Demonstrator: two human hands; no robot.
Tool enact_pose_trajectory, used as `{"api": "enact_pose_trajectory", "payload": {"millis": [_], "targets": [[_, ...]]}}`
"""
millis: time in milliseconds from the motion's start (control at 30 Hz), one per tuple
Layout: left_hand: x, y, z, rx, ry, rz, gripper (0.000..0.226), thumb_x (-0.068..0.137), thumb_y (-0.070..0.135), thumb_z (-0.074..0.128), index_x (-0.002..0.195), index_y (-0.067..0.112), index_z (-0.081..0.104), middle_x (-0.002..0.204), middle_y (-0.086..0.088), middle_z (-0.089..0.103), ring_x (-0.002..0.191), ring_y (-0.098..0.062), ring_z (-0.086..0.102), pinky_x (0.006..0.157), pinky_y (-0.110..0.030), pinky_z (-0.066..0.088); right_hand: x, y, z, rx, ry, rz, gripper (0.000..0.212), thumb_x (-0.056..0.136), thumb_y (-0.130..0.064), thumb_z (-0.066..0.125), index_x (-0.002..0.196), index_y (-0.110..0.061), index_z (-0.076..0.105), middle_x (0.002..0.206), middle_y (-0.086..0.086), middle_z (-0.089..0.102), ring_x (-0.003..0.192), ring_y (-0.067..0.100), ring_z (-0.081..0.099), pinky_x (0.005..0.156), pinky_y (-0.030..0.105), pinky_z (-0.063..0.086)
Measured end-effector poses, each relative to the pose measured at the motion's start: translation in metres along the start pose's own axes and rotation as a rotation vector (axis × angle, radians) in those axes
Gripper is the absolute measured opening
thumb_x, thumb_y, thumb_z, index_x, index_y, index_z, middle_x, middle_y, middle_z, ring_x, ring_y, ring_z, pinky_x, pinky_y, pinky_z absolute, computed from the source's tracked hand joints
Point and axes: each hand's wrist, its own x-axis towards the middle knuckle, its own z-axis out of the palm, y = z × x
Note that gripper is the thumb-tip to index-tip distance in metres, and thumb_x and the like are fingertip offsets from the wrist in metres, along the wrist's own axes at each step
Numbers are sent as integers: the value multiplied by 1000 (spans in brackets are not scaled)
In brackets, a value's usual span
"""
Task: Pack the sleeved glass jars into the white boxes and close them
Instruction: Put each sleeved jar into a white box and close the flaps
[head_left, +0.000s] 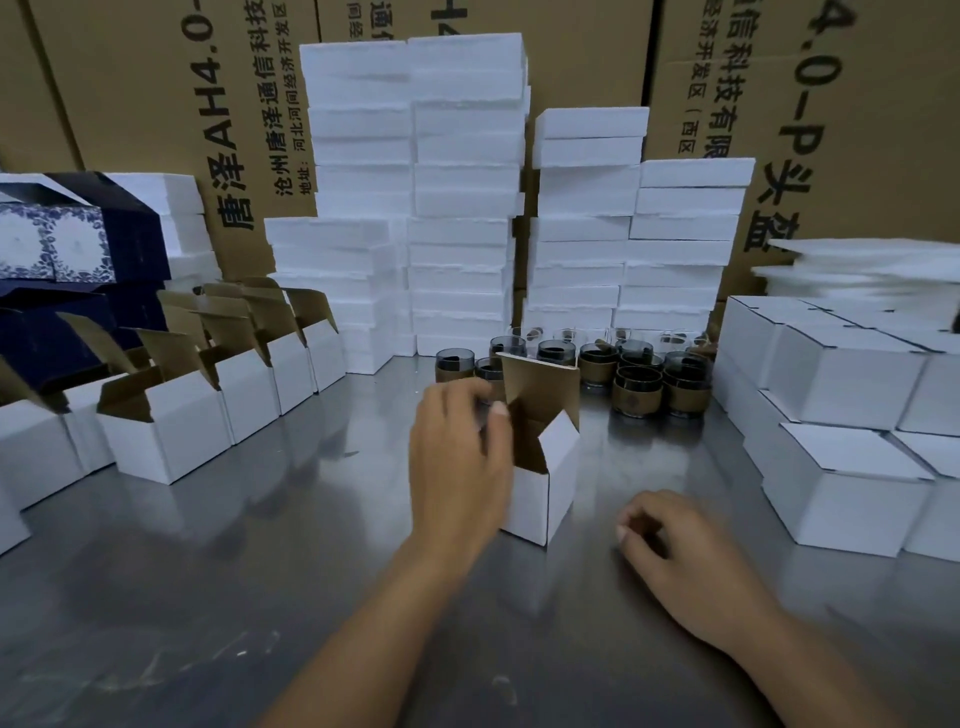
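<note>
- Brown cartons (571, 52) w/ black printed characters form a wall across the whole bkgd.
- Grey metal surface (260, 571), shiny, fills the lower half of the view and carries everything else.
- White foam blocks (462, 208) in tall stacks at rear ctr, against the cartons; the left-ctr stacks are the tallest.
- Closed white boxes (841, 384) stacked at the right edge, two layers deep, lids shut.
- Row of open white boxes (171, 431) along the left side, brown-lined flaps standing up, side by side.
- Dark blue boxes (78, 244) at far left behind that row, one w/ a blue-and-white floral panel.
- Thin white sheets (857, 265) piled at upper right, behind the closed boxes.
- Sleeved glass jars (639, 384): a cluster of dark glass jars w/ brown sleeves, upright on the surface at rear ctr, just in front of the foam stacks and behind the ctr box.
- Single open box (540, 493) at ctr, white outside, brown inside, lid flap upright; its inside is hidden from view.
- Left grip (460, 457), a bare hand, is at the box's left side, fingers curled and clamped on the box's left edge by the flap.
- Right grip (691, 561), a bare hand, rests on the surface near the box's right, apart from it, fingers loosely curled, holding nothing.
</note>
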Motion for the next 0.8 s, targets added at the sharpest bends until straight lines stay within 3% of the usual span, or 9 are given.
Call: {"api": "enact_pose_trajectory", "payload": {"millis": [67,167,333,433,500,600,667,800], "targets": [[1,-10,1,-132,-72,-248,9,95,28,50,103,26,50,98,10,48,86,-5,51,66,-5,40,-1,0,3,30,23,-12,25,86,-12,61,75,-32,51,79,-10,56,80,1,52,66,9,37],[-1,-13,3,-283,-197,-423,8,94,33,51,100,26,52,90,11,52,79,0,50,57,2,37,-2,-1,7,99,60,-17,28,87,-16,62,89,-40,48,92,-14,56,87,-3,50,70,4,36],[-10,-14,8,-253,-387,-294,15,93,41,49,103,30,48,92,10,52,82,-7,52,58,-3,40,2,-7,11,308,35,63,46,87,-30,62,116,-51,34,116,-26,49,100,-6,53,86,21,43],[-13,-17,13,-188,-433,-234,25,91,45,50,111,33,43,94,8,51,84,-9,54,62,-10,38,14,-11,10,404,39,142,54,87,-38,59,132,-41,29,120,-23,46,102,-2,54,86,22,43],[-13,-20,16,-189,-434,-234,25,90,47,49,111,36,40,93,10,51,84,-8,54,62,-10,38,22,-11,10,433,61,177,46,90,-41,53,131,-34,35,117,-15,50,100,1,56,80,18,43],[-14,-20,19,-190,-449,-222,35,83,59,42,110,37,40,93,10,52,84,-8,54,63,-11,40,32,-9,9,438,104,197,24,94,-43,37,112,-33,49,105,-11,59,89,0,59,67,14,41],[-15,-19,21,-156,-445,-210,51,74,69,34,112,35,41,90,10,52,81,-8,54,63,-14,40,41,-2,7,434,128,209,29,95,-44,29,105,-31,53,97,-12,59,84,0,60,65,16,40],[-18,-19,25,-27,-387,-153,69,69,77,21,116,31,43,79,10,50,75,-11,56,62,-20,40,82,26,2,380,162,297,22,97,-34,44,113,-22,52,97,-7,58,92,12,58,72,23,39]]}}
